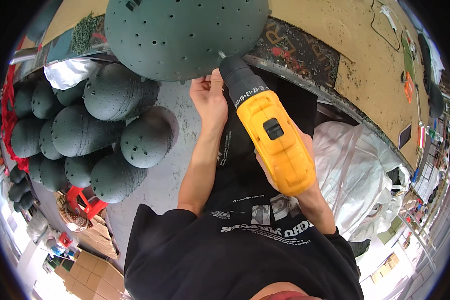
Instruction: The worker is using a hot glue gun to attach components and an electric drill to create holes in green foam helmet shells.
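Observation:
A large dark green dome (185, 40), dotted with small holes, rests at the bench edge in front of me. A yellow and black cordless drill (277, 142) is in my right hand (308, 144), whose fingers wrap its handle, mostly hidden beneath the body. The thin bit (221, 54) points at the dome's surface near its lower right rim. Just left of the drill's chuck, my left hand (210, 102) is closed at the dome's lower edge, thumb and fingers at the rim. Some of those fingertips are hidden.
Several dark green balls (87, 131) are piled at the left, beside a red stool (87, 202). Green shavings (85, 34) litter the bench (370, 80). A phone (405, 136) lies near its right edge. Large white sacks (352, 170) stand at my right.

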A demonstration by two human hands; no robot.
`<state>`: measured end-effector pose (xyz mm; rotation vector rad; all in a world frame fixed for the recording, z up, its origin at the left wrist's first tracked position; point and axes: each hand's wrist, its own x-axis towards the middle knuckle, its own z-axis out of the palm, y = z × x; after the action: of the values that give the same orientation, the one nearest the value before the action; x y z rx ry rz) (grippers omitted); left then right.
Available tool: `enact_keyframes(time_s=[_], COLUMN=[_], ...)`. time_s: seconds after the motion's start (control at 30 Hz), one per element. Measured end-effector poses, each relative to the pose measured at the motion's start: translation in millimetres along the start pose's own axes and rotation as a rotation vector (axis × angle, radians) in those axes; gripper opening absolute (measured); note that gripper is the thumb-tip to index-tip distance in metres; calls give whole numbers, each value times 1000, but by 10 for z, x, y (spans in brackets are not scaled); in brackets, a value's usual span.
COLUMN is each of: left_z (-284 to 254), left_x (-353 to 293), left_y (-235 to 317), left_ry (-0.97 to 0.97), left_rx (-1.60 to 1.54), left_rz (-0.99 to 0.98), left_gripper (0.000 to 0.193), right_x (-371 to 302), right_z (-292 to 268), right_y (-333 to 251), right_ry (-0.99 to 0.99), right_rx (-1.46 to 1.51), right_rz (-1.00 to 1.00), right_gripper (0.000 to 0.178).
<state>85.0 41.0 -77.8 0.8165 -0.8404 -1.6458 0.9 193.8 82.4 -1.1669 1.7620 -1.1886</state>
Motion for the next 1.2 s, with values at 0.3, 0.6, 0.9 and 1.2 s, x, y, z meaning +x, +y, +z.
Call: enact_keyframes(time_s=[0.3, 0.6, 0.9, 1.2], left_z=[62, 161, 232, -177], left_x=[-133, -44, 215, 383], left_y=[246, 404, 678, 943], left_ry=[-43, -267, -322, -355], left_rx=[45, -295, -507, -618], left_rz=[31, 30, 9, -48], left_gripper=[15, 30, 48, 55], right_x=[-672, -1318, -1193, -1268], right_z=[-233, -519, -600, -703], right_y=[-164, 36, 223, 412], right_ry=[-54, 183, 371, 304], right_rx=[-212, -104, 247, 57], right_rz=[131, 322, 301, 94], right_gripper=[38, 28, 29, 34])
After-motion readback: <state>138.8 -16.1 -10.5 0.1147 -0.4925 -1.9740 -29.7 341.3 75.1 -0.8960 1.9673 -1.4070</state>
